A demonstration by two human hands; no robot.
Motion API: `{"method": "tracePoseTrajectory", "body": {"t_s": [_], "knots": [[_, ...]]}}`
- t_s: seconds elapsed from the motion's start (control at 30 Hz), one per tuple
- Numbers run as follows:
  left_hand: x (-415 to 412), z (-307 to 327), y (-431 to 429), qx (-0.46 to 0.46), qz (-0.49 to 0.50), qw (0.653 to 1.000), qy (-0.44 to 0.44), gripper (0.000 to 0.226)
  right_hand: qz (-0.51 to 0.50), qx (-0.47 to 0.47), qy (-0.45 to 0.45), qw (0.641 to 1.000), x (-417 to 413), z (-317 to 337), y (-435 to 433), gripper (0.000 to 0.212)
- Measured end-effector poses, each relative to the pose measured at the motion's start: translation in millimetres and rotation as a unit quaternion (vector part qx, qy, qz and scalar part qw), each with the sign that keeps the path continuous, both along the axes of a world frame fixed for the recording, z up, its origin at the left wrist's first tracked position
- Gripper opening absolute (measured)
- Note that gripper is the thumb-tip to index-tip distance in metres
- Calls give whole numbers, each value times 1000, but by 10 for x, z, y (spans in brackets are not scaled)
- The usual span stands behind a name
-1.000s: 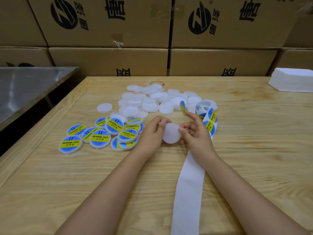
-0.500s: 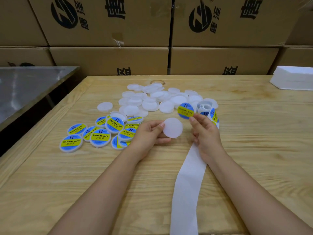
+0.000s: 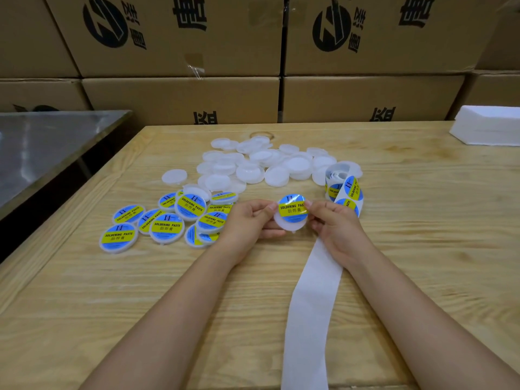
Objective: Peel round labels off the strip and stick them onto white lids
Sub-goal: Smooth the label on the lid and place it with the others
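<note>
The left hand (image 3: 250,218) grips a white lid (image 3: 289,228) by its nine o'clock edge, fingers curled beneath it and the thumb tip at the rim. The right hand (image 3: 334,223) pinches the three o'clock edge of a round label (image 3: 292,209) reading "SOLDERING PASTE", which lies over the lid's face just above the wooden table (image 3: 422,249). A crescent of bare white shows at the lid's six o'clock side, so the label seems to sit high and is probably not yet pressed down. To do this step well, the label should be centred while only one edge has tacked, with the text level. It should then be smoothed from the nine o'clock side towards three o'clock, so that no bubble or crease is trapped, and the right-hand pinch released last. The lid must stay steady and flat meanwhile. From the hands, the label roll (image 3: 342,184) stands at two o'clock, its spent backing strip (image 3: 312,305) trails to six o'clock, the bare lids (image 3: 253,164) are heaped at twelve o'clock, and the labelled lids (image 3: 168,220) lie at nine o'clock.
</note>
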State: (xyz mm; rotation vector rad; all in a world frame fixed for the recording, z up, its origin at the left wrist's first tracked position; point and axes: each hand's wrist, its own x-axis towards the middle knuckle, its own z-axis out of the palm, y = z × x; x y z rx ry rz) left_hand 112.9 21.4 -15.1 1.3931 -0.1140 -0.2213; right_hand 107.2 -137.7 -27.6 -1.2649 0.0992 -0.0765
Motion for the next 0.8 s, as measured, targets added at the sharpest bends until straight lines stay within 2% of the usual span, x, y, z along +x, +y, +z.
{"method": "tracePoseTrajectory", "body": {"t_s": [0.57, 0.8], "knots": [[17, -28, -9, 33, 19, 999, -3, 15, 7, -52, 21, 998, 12, -13, -18, 11], [14, -25, 1, 32, 16, 999, -5, 15, -33, -114, -13, 993, 12, -55, 21, 26]]}}
